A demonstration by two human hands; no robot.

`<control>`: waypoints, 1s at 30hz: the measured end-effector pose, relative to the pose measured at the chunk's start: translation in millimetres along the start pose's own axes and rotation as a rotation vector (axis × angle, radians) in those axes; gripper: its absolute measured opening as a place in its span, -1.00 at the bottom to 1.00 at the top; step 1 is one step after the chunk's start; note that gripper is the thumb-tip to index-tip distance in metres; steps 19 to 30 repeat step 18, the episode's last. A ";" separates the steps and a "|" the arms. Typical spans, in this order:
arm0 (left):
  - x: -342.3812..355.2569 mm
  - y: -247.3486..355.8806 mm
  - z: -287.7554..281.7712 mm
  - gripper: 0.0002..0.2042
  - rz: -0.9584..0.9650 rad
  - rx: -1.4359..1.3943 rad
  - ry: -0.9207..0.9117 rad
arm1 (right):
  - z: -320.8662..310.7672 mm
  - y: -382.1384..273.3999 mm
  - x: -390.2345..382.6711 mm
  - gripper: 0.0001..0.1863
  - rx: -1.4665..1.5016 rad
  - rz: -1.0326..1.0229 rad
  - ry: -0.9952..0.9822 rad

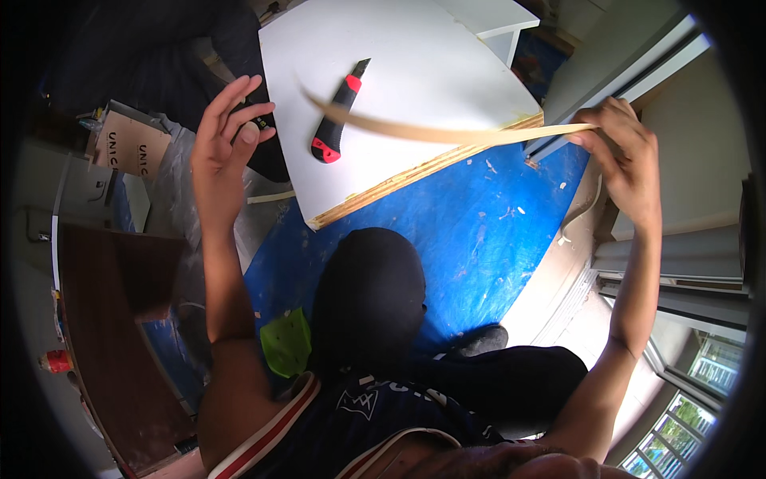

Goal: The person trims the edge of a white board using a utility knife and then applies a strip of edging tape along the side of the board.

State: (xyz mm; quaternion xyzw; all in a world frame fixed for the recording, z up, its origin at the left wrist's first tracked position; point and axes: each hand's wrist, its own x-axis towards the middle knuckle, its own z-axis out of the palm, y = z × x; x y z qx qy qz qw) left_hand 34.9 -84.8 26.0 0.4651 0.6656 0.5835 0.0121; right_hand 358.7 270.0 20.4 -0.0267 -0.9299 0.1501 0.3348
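My right hand [626, 152] pinches one end of a thin beige strip of edge banding [447, 133]. The strip reaches left across the board, and its far end is blurred and in the air. Below it lies a white board [399, 56] with a bare wooden edge along its near side. A black and red utility knife [339, 116] rests on the board with its blade out, partly crossed by the strip. My left hand [223, 148] is raised beside the board's left corner, fingers apart and holding nothing.
Blue sheeting [495, 231] with scraps covers the floor. A bright green piece [286, 342] lies by my knee. Dark brown panels [120, 319] and a cardboard box [132, 144] stand at the left. Another white furniture piece [499, 20] is at the back, with a door frame [622, 76] at the right.
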 end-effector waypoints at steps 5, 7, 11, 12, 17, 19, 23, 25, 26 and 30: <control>14.3 -51.0 -17.6 -0.55 -0.164 0.189 0.157 | -59.3 0.5 -102.6 -0.81 -0.108 0.467 0.208; 16.7 -56.2 -27.1 -0.54 -0.150 0.325 0.134 | -65.4 -0.6 -187.6 -0.75 -0.103 0.606 0.272; 29.3 -27.9 14.6 -0.39 -0.091 0.542 -0.195 | -57.1 -41.6 -319.7 -0.82 0.102 0.943 0.294; 34.3 -28.7 27.3 -0.38 -0.053 0.622 -0.210 | -45.2 -53.6 -343.6 -0.83 0.130 1.056 0.303; 80.8 -53.6 55.6 -0.25 -0.062 0.878 -0.340 | -11.7 -104.3 -418.2 -0.80 0.322 1.377 0.301; 84.8 -59.1 57.3 -0.24 -0.076 0.807 -0.375 | -12.2 -101.9 -427.8 -0.80 0.319 1.378 0.309; 84.8 -59.1 57.3 -0.24 -0.076 0.807 -0.375 | -12.2 -101.9 -427.8 -0.80 0.319 1.378 0.309; 84.8 -59.1 57.3 -0.24 -0.076 0.807 -0.375 | -12.2 -101.9 -427.8 -0.80 0.319 1.378 0.309; 84.8 -59.1 57.3 -0.24 -0.076 0.807 -0.375 | -12.2 -101.9 -427.8 -0.80 0.319 1.378 0.309; 84.8 -59.1 57.3 -0.24 -0.076 0.807 -0.375 | -12.2 -101.9 -427.8 -0.80 0.319 1.378 0.309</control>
